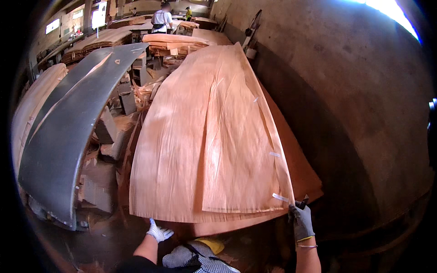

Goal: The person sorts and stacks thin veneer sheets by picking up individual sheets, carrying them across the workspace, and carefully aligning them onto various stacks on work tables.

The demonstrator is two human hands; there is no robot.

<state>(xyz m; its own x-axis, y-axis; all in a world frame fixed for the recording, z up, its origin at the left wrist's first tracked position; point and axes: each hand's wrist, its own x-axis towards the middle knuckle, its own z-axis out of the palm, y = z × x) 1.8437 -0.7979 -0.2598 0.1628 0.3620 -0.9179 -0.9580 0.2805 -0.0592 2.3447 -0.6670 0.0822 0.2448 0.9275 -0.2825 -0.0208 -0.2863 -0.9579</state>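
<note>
A wide stack of reddish-tan wood veneer sheets point(173, 150) stretches away in front of me. On its right half lies a narrower veneer piece point(241, 168), wrinkled lengthwise, with several short pale tape strips point(280, 197) along its right edge. My left hand point(158, 232), in a white glove, is at the near edge of the stack, left of the middle, with its fingers apart and nothing in them. At the near right corner, my right hand point(303, 223) wears a grey glove and is closed around a small dark tool point(302, 202), its fingertips against the veneer corner.
To the left, a long dark-grey panel point(86, 123) rests on blocks point(105, 125), with veneer scraps around them. A bare wall point(346, 82) runs along the right. Farther back are more veneer piles point(175, 41) and a person in a white shirt point(161, 20).
</note>
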